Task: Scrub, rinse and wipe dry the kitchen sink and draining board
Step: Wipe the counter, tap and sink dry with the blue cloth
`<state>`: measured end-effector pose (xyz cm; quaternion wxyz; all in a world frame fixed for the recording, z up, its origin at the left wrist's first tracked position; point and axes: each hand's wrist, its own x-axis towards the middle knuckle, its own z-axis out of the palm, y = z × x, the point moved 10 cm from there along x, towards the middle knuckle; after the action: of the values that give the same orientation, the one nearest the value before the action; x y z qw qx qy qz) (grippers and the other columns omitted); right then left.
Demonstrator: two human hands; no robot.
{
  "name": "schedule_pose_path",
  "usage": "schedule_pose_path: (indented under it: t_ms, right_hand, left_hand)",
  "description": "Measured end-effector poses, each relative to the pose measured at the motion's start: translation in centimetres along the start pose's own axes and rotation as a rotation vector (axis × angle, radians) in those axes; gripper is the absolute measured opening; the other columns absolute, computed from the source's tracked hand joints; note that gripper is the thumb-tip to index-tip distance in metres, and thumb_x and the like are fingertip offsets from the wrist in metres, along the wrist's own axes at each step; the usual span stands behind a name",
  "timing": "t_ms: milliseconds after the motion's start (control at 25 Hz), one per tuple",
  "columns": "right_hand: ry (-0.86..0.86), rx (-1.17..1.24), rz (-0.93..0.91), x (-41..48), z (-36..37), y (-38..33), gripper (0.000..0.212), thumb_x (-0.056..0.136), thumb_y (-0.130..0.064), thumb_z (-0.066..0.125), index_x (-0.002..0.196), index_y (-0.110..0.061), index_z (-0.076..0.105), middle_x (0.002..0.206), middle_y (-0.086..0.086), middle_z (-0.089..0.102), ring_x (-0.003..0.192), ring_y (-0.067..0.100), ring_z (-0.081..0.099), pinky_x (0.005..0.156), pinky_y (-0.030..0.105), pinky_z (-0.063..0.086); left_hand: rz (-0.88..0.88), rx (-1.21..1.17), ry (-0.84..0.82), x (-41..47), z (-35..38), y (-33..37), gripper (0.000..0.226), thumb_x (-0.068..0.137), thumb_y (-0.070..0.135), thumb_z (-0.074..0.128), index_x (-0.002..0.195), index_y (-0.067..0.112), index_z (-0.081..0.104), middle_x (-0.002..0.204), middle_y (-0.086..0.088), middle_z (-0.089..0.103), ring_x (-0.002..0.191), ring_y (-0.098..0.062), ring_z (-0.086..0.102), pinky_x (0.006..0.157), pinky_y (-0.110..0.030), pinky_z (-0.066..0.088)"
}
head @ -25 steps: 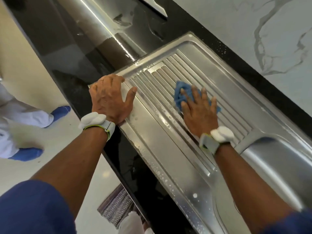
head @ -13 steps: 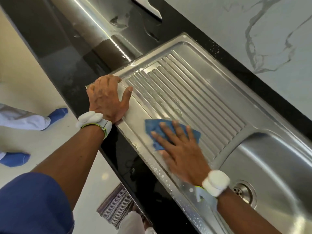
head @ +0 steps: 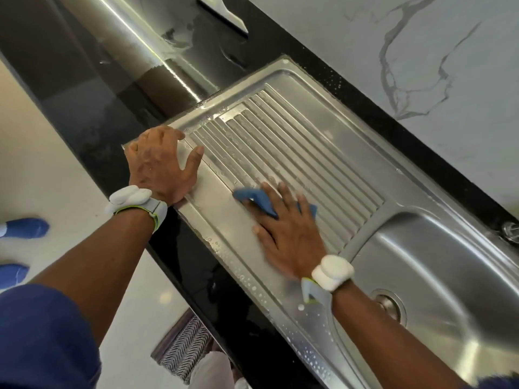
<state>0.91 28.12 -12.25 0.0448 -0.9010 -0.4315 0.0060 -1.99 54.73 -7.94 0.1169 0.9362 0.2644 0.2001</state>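
Black glossy tabletop [head: 98,113] under a white marbled wall [head: 421,66] carries a stainless steel sink unit. The right hand [head: 289,231], fingers straight and spread, presses a blue cloth [head: 261,202] flat onto the ribbed draining board [head: 323,153]. The cloth lies partly on the ribs and partly on the smooth strip in front of them. The left hand [head: 160,167], open and flat, rests on the board's front end corner, apart from the cloth. Both wrists wear white bands. Water droplets [head: 252,284] dot the board's front rim. The sink basin [head: 435,276], with its round drain [head: 389,303], adjoins the board on the right. Blue shoes [head: 25,228] stand on the pale floor at left.
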Motion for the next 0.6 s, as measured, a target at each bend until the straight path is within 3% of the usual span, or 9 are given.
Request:
schedule_pose_path:
  t_ms: [80,200,280,320,440,520,600]
  right_hand:
    - [0.018,0.037,0.126,-2.8,-0.9,4.3,0.055,0.103,-0.052,0.032,0.156,-0.038,0.029,0.166,0.009,0.021,0.154,0.031,0.014,0.120,0.058,0.018]
    - [0.075,-0.011,0.516,-2.1,-1.7,15.7,0.064,0.100,-0.064,0.027,0.157,-0.034,0.027,0.165,0.019,0.013,0.152,0.039,0.010,0.120,0.061,0.016]
    - [0.138,0.043,0.721,0.0,-2.3,22.2,0.064,0.100,-0.060,0.026,0.156,-0.030,0.031,0.166,0.020,0.006,0.152,0.042,0.007,0.118,0.063,0.018]
    - [0.162,0.079,0.741,1.2,-2.6,23.4,0.062,0.101,-0.053,0.028,0.157,-0.026,0.028,0.166,0.019,0.007,0.152,0.042,0.009,0.118,0.063,0.020]
    - [0.186,0.233,0.419,4.7,-2.5,18.9,0.062,0.102,-0.026,0.038,0.160,-0.019,0.018,0.164,0.013,0.024,0.149,0.034,0.026,0.119,0.054,0.028]
    - [0.136,0.299,0.166,3.4,-2.0,13.7,0.058,0.103,-0.029,0.040,0.157,-0.014,0.028,0.164,0.007,0.026,0.151,0.030,0.023,0.122,0.049,0.023]
    - [0.148,0.291,0.051,0.5,-1.7,12.5,0.053,0.102,-0.032,0.047,0.150,-0.010,0.044,0.157,0.009,0.039,0.147,0.030,0.033,0.121,0.047,0.028]
  left_hand:
    - [-0.002,-0.007,-0.005,0.0,0.1,0.1,0.052,0.098,0.063,0.048,0.122,0.019,0.059,0.127,-0.008,0.061,0.123,-0.033,0.052,0.104,-0.052,0.034]
    - [-0.003,-0.006,-0.012,0.0,0.1,0.1,0.054,0.097,0.064,0.047,0.123,0.018,0.059,0.128,-0.009,0.060,0.123,-0.034,0.052,0.106,-0.054,0.034]
    - [-0.004,-0.011,-0.014,-0.1,0.1,0.2,0.056,0.097,0.065,0.046,0.123,0.018,0.059,0.128,-0.009,0.060,0.123,-0.035,0.052,0.106,-0.055,0.035]
    - [-0.003,-0.015,-0.018,-0.1,0.1,0.2,0.056,0.097,0.066,0.046,0.124,0.018,0.059,0.129,-0.010,0.060,0.123,-0.035,0.052,0.106,-0.055,0.035]
    - [-0.006,-0.030,-0.035,-0.1,0.1,0.1,0.058,0.097,0.066,0.046,0.127,0.019,0.058,0.131,-0.010,0.059,0.125,-0.035,0.052,0.108,-0.055,0.034]
    - [-0.001,-0.028,-0.040,0.0,0.1,0.2,0.057,0.097,0.066,0.046,0.127,0.020,0.057,0.130,-0.010,0.059,0.124,-0.034,0.053,0.107,-0.054,0.034]
    - [0.004,-0.028,-0.034,0.0,0.0,0.3,0.056,0.096,0.066,0.046,0.126,0.020,0.057,0.129,-0.009,0.060,0.122,-0.034,0.053,0.106,-0.053,0.035]
